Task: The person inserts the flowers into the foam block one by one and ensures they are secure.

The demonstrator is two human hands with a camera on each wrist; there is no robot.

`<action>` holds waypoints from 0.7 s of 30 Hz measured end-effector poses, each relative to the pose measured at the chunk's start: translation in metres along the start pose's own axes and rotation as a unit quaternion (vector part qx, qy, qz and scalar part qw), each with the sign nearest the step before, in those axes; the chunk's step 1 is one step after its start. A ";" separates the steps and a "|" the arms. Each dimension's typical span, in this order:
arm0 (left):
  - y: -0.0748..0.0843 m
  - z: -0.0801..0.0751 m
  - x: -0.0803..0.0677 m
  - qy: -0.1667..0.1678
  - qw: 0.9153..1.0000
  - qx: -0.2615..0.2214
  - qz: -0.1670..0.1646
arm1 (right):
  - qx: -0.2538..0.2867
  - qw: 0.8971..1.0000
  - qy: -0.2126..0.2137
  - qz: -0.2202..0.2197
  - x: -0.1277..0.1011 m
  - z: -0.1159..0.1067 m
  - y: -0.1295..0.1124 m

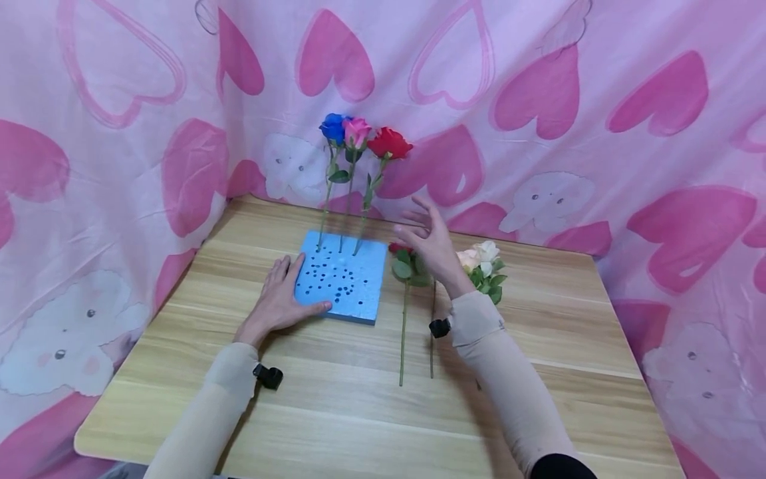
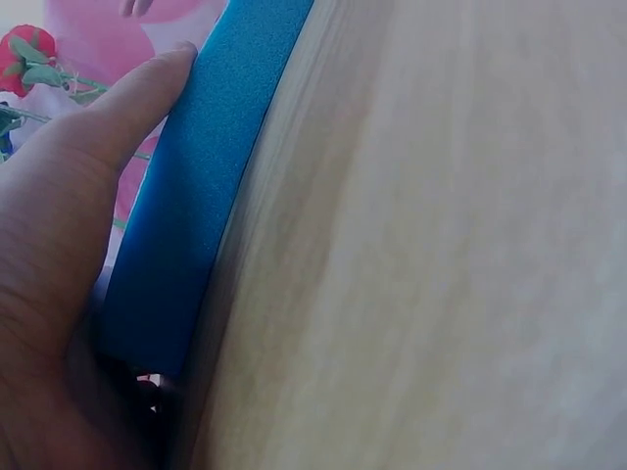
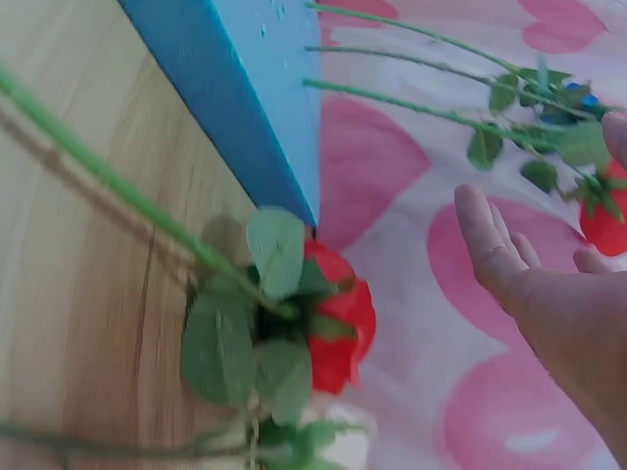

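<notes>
A blue foam block (image 1: 372,286) dotted with holes lies on the table. Upright along its far side stand a blue rose (image 1: 333,128), a pink rose (image 1: 356,132) and a red rose (image 1: 390,143). My left hand (image 1: 280,296) rests at the block's near left corner, fingers straight along the left side; its extended thumb (image 2: 137,103) touches the near edge in the left wrist view. With nothing in it, my right hand (image 1: 435,249) is raised right of the block, fingers spread. Below it lies another red rose (image 3: 341,328), partly hidden by the hand in the head view.
Pale roses (image 1: 487,254) with green leaves lie on the table right of the red one, partly behind my right wrist. Two stems point toward the near edge of the wooden table (image 1: 335,399). A pink heart-patterned curtain (image 1: 538,40) hangs behind the table.
</notes>
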State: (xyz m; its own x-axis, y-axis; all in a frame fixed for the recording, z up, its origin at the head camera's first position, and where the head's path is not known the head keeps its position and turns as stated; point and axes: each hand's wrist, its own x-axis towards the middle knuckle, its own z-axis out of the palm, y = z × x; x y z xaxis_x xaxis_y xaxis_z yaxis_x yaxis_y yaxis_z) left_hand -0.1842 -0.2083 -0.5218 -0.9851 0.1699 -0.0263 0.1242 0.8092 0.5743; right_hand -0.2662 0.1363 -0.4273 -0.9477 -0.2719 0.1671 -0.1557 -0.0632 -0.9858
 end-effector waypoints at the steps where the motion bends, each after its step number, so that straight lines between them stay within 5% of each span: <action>1: 0.000 0.000 0.000 0.000 1.000 0.000 0.000 | 0.006 1.000 0.002 -0.003 -0.003 -0.004 0.000; 21: -0.003 -0.001 0.001 -0.003 1.000 0.000 0.005 | 0.012 0.995 0.087 -0.042 -0.066 -0.085 -0.028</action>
State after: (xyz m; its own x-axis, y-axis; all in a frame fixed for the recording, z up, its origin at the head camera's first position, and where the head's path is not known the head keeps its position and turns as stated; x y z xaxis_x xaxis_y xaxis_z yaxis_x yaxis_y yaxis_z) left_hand -0.1854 -0.2107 -0.5229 -0.9830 0.1819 -0.0252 0.1347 0.8075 0.5743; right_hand -0.2233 0.2378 -0.4125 -0.9657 -0.0949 0.2417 -0.2321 -0.1017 -0.9674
